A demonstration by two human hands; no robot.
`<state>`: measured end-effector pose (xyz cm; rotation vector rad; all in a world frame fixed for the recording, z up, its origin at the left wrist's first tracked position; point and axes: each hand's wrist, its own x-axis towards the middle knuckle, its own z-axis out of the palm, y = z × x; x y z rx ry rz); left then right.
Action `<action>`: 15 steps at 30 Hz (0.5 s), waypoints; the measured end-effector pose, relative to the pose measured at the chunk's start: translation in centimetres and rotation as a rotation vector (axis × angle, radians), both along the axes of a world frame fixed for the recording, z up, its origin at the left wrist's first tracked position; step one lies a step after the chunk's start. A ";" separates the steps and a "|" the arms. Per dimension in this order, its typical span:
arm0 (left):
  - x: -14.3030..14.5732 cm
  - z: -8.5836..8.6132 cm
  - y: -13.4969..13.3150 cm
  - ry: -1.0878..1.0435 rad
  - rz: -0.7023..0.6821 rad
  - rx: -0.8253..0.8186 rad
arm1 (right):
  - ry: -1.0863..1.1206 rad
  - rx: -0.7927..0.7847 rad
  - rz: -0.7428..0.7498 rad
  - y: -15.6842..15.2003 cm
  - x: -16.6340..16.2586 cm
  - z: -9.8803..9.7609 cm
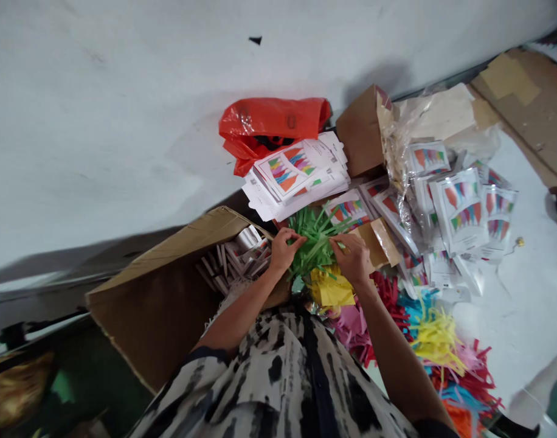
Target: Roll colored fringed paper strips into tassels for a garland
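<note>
A bundle of green fringed paper strips lies in front of me, held at both sides. My left hand is closed on its left edge, fingers pinched on the strips. My right hand is closed on its right edge. Just below the green bundle sits a folded yellow paper piece. Pink, red, blue and yellow fringed paper is heaped to my right, beside my right forearm.
An open cardboard box with small packets stands at my left. A stack of printed cards and a red plastic bag lie beyond. Clear packets with printed cards spread at the right on a white sheet. A grey wall is behind.
</note>
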<state>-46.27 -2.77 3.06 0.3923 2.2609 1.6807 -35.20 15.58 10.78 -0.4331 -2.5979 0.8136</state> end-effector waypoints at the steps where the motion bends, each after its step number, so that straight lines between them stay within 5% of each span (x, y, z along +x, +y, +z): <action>1: 0.0 0.0 0.1 0.007 0.005 -0.005 | 0.008 0.001 -0.006 0.0 0.1 0.3; 15: -0.4 0.7 0.4 0.039 -0.119 -0.021 | -0.001 0.012 -0.105 -0.6 1.1 0.6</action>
